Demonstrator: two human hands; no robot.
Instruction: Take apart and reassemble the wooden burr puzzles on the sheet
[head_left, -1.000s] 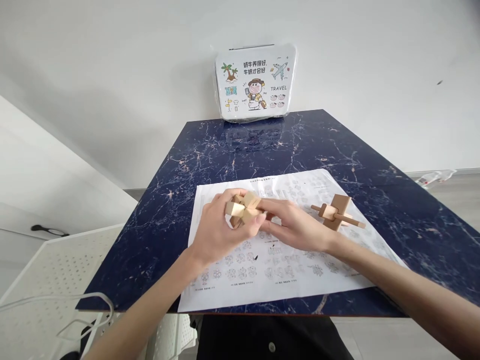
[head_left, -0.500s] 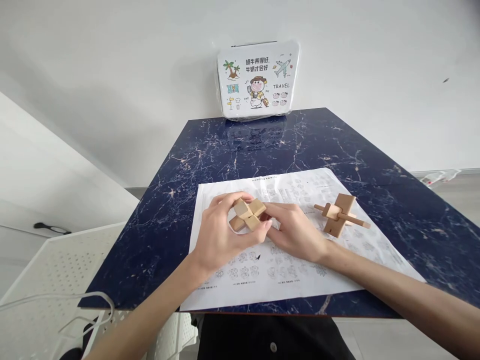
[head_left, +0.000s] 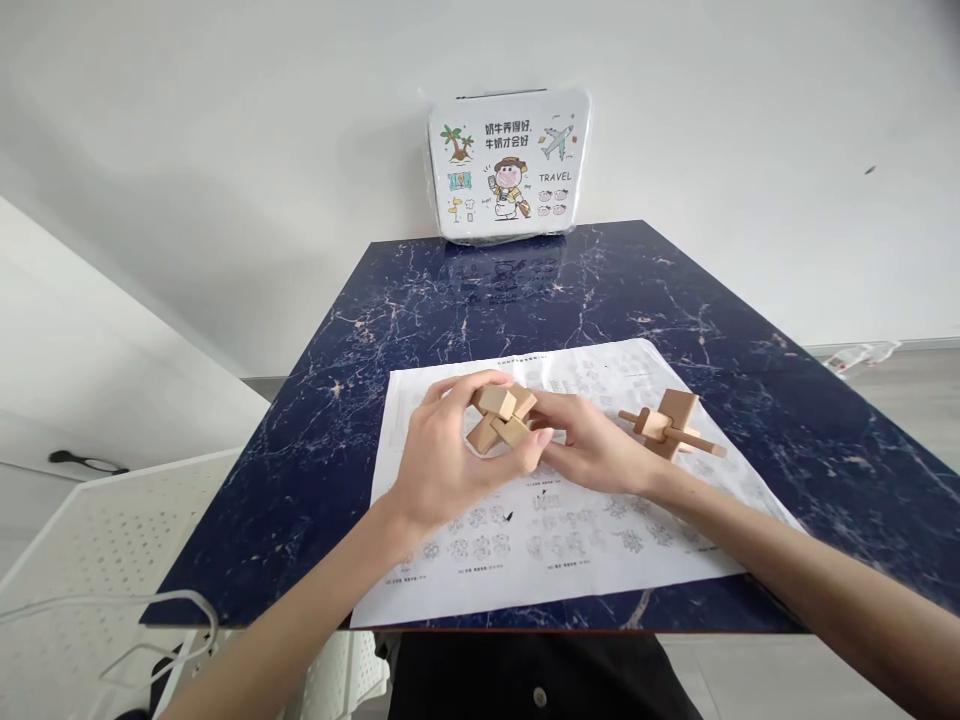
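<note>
A wooden burr puzzle (head_left: 501, 414) of interlocking blocks is held between my two hands, just above a printed instruction sheet (head_left: 480, 590). My left hand (head_left: 444, 455) curls round it, thumb along the near side and fingers over the far side. From the right, my right hand (head_left: 589, 440) grips the puzzle; its fingertips are partly hidden behind the blocks and my left thumb. A second wooden puzzle (head_left: 671, 425), with a flat board and a rod through it, lies on the sheet to the right of my right hand.
The dark blue marbled table (head_left: 517, 310) carries the sheet. At its back edge a white case (head_left: 510, 165) with cartoon prints leans against the wall. Left of the table are a white perforated shelf (head_left: 97, 540) and a white cable (head_left: 187, 597).
The burr puzzle has turned a little in my hands, so its blocks show at a different angle. Both hands stay closed around it. The view has shifted slightly.
</note>
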